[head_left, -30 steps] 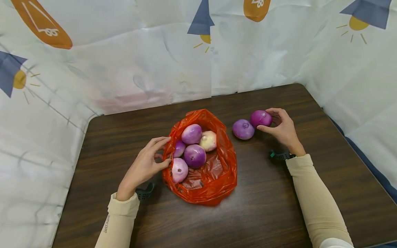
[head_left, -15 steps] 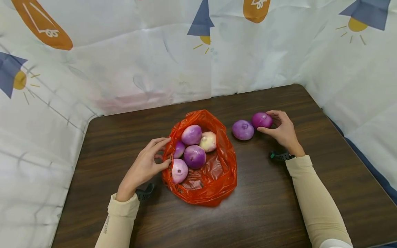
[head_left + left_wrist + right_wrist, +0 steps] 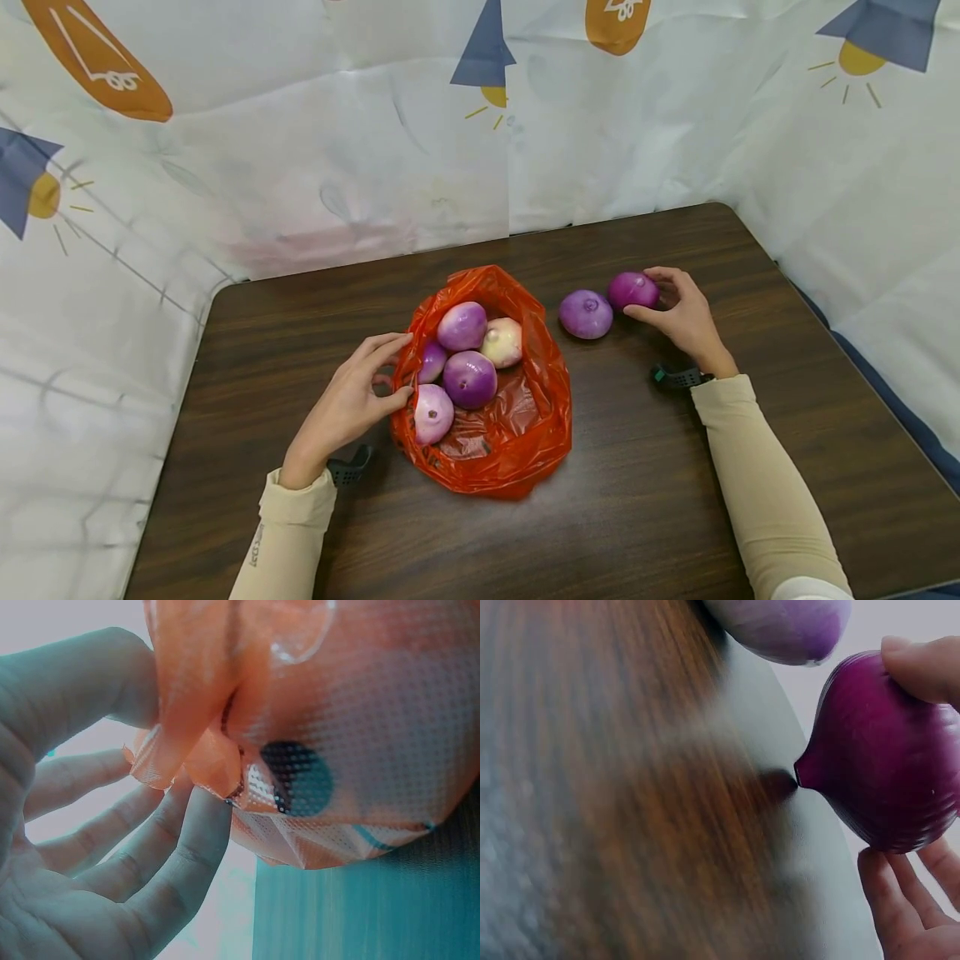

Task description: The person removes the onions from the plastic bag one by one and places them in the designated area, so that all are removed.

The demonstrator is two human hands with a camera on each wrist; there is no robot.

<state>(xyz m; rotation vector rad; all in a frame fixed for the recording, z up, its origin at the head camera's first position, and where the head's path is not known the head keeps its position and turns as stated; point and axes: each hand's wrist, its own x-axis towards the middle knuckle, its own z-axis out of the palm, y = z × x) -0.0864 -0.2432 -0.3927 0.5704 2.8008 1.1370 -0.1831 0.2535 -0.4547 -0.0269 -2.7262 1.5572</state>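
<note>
A red plastic bag (image 3: 551,417) stands wide at the mouth in the middle of the table, with several peeled onions (image 3: 469,379) inside. My left hand (image 3: 348,400) pinches the bag's left rim between thumb and fingers; the left wrist view shows the thin plastic (image 3: 202,690) caught there. To the right of the bag lies a purple onion (image 3: 586,314). Just beyond it, my right hand (image 3: 678,312) grips a darker purple onion (image 3: 632,290). In the right wrist view, thumb and fingers hold that onion from opposite sides, its pointed end facing the table.
The dark wood-grain table (image 3: 637,500) has rounded far corners. A white printed sheet (image 3: 337,150) hangs behind it and along both sides. Each wrist wears a dark strap, such as the right wrist strap (image 3: 678,377).
Between one second and half a second ago, the right hand and its onion shift very slightly right and down in the head view. The left hand keeps its place on the bag's rim.
</note>
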